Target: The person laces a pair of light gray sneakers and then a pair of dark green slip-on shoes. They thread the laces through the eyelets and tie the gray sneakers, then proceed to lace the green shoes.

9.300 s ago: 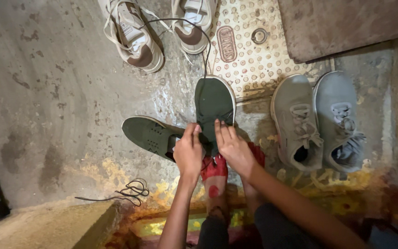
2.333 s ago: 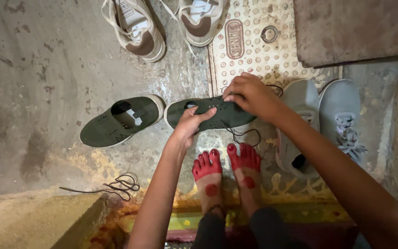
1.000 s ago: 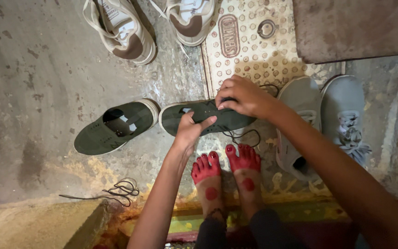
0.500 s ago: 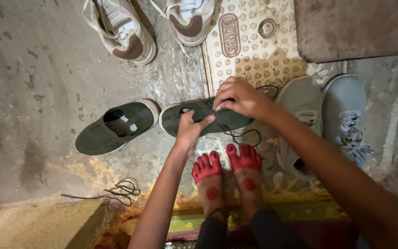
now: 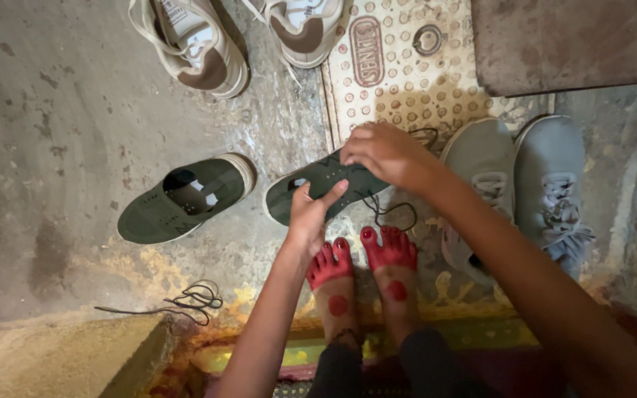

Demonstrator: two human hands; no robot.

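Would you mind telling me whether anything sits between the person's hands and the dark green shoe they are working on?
Nothing visible does. The left hand grips the near side of the dark green shoe directly, and the right hand rests on its top. Only the black lace hangs loose below it.

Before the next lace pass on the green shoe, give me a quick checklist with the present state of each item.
1. Left hand has the held green shoe by its near side: ok.
2. Right hand is on the shoe's upper at the eyelets: ok.
3. Black lace hangs loose below the shoe, above the toes: ok.
4. Lace end pinched in the right-hand grip: cannot tell, fingers hide it.
5. Second green shoe lies apart on the floor, no lace visible in it: ok.
6. Spare black lace lies by the step, away from the feet: ok.
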